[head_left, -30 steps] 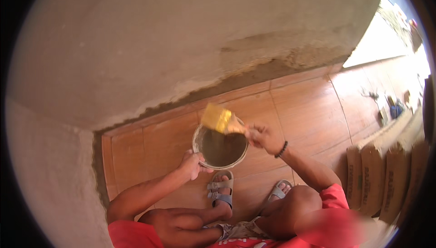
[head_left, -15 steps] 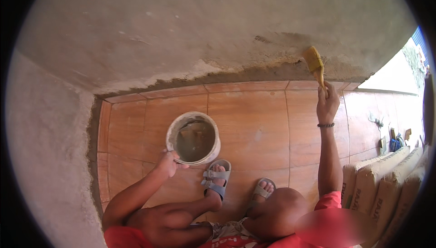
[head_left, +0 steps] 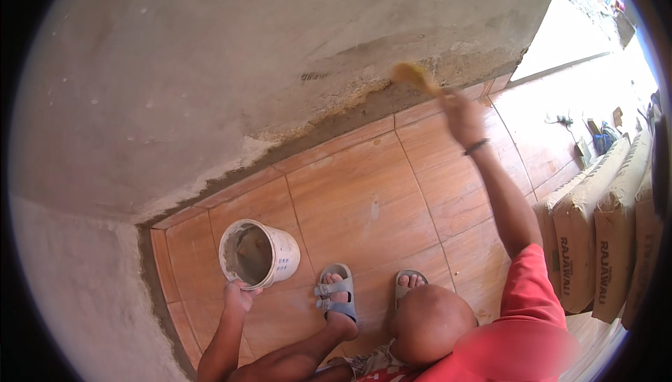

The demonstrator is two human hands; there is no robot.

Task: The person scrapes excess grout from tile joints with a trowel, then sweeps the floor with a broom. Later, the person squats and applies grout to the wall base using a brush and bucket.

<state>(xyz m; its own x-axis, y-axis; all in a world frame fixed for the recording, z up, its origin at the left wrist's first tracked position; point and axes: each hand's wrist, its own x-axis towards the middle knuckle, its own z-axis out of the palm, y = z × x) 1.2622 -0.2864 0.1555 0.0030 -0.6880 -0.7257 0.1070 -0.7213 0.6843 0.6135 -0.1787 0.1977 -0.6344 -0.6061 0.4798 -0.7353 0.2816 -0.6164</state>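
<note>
My right hand (head_left: 463, 122) grips a paintbrush (head_left: 417, 78) by its handle, the bristles close against the lower part of the grey plastered wall (head_left: 231, 46). Motion smears the brush and fingers. A damp dark streak runs along the wall there, above the tile skirting. At the left, my left hand (head_left: 241, 294) holds the near rim of a white plastic bucket (head_left: 283, 256). The bucket tilts a little toward me, with greyish watery liquid (head_left: 252, 256) inside.
Orange-brown tiles (head_left: 343, 193) cover the floor under my sandalled feet (head_left: 337, 291). Several paper sacks (head_left: 584, 242) stand in a row at the right. Beyond them, a few tools and a blue item (head_left: 603, 140) lie by the bright opening. A side wall (head_left: 77, 284) rises at the left.
My view has turned, so the wall and floor appear slanted. The brush has shifted left along the wall with my right hand. My left hand still holds the bucket.
</note>
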